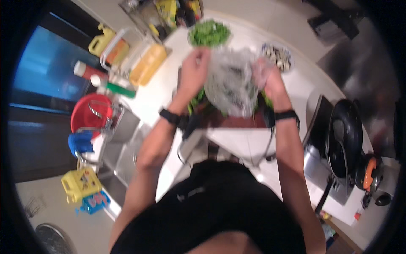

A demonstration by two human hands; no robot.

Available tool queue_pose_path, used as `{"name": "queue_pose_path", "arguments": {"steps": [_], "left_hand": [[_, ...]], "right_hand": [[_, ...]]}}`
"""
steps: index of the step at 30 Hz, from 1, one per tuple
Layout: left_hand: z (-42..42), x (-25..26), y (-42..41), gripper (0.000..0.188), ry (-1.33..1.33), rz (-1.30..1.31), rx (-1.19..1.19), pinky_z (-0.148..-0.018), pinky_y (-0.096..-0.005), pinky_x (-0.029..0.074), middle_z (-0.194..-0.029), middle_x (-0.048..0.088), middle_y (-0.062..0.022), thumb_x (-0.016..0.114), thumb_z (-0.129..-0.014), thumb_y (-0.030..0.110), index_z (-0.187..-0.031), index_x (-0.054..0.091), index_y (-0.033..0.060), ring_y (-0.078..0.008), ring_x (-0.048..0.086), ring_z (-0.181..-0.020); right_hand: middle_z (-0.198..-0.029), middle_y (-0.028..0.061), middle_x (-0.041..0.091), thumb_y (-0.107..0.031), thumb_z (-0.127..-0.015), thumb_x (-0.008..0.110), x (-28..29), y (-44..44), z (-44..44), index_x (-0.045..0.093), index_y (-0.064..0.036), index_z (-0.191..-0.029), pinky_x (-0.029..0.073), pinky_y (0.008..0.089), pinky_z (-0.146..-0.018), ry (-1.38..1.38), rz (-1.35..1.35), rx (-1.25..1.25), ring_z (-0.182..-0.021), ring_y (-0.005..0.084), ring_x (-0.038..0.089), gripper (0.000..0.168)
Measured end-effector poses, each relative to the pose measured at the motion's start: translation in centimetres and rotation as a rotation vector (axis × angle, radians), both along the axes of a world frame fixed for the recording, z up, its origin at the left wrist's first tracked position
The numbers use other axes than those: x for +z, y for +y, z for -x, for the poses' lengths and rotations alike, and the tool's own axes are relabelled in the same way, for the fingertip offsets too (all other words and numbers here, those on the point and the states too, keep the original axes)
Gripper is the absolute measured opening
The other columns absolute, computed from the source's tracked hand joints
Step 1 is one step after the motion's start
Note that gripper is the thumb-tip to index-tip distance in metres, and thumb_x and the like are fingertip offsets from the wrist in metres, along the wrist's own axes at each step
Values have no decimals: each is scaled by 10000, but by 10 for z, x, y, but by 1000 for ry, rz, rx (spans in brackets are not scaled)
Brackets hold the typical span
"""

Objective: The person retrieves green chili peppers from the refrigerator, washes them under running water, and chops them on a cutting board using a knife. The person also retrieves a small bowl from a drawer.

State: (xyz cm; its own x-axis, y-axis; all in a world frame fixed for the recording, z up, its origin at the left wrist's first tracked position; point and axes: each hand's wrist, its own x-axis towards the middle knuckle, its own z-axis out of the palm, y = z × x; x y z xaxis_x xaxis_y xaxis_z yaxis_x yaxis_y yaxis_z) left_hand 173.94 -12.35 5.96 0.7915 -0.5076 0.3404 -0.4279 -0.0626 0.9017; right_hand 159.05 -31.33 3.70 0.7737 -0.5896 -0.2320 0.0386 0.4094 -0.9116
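A clear plastic bag [233, 82] is stretched between my two hands, blurred by motion. My left hand [196, 68] grips its left edge, and my right hand [268, 74] has the right edge, with film over the fingers. Beneath the bag, leafy greens [197, 101] show at both sides on a dark red cutting board [222, 122]; the bag hides most of them. Whether the bag holds anything cannot be told. Past my hands stand a plate of cut green vegetables [209, 33] and, to its right, a patterned plate of pale and dark chopped pieces [277, 56].
At right, a black wok [344, 136] with a ladle in it sits on the stove. On the left are a steel sink [127, 152], a red basin [92, 112], bottles and a yellow container [148, 65]. Yellow and blue jugs [81, 184] stand beyond the sink.
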Motion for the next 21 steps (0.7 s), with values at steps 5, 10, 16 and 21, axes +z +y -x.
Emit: {"name": "queue_pose_path", "arguments": {"steps": [5, 10, 16, 21], "left_hand": [[0, 13, 18, 209, 171, 114, 66, -655, -271, 508, -892, 614, -31, 553, -952, 197, -1055, 601, 21, -100, 575, -774], [-7, 25, 36, 182, 377, 216, 215, -697, -290, 520, -938, 579, -11, 533, -953, 186, -1065, 594, 56, -116, 564, -843], [49, -30, 76, 243, 556, 20, -181, -686, -228, 482, -867, 602, 5, 520, -928, 139, -1146, 572, 47, -105, 577, -775], [64, -22, 86, 380, 625, 126, -50, -852, -287, 447, -1210, 580, -81, 490, -934, 72, -1311, 492, 21, -146, 573, -1011]], "right_hand": [[-794, 68, 624, -215, -963, 501, 35, 16, 2, 584, -42, -1047, 508, 267, -556, -68, 40, 230, -620, 135, 593, 210], [-1186, 169, 580, -166, -954, 495, 23, 44, 10, 351, -4, -1360, 505, 356, -893, -274, -105, 159, -1062, 253, 593, 460], [-1290, 119, 519, -127, -817, 708, -18, 140, 0, 371, 24, -1375, 378, 349, -1027, -335, 535, 217, -1201, 201, 474, 669], [-954, 68, 652, -33, -816, 588, -1, 63, 39, 615, 35, -1045, 486, 340, -799, 149, 579, -53, -860, 188, 601, 240]]}}
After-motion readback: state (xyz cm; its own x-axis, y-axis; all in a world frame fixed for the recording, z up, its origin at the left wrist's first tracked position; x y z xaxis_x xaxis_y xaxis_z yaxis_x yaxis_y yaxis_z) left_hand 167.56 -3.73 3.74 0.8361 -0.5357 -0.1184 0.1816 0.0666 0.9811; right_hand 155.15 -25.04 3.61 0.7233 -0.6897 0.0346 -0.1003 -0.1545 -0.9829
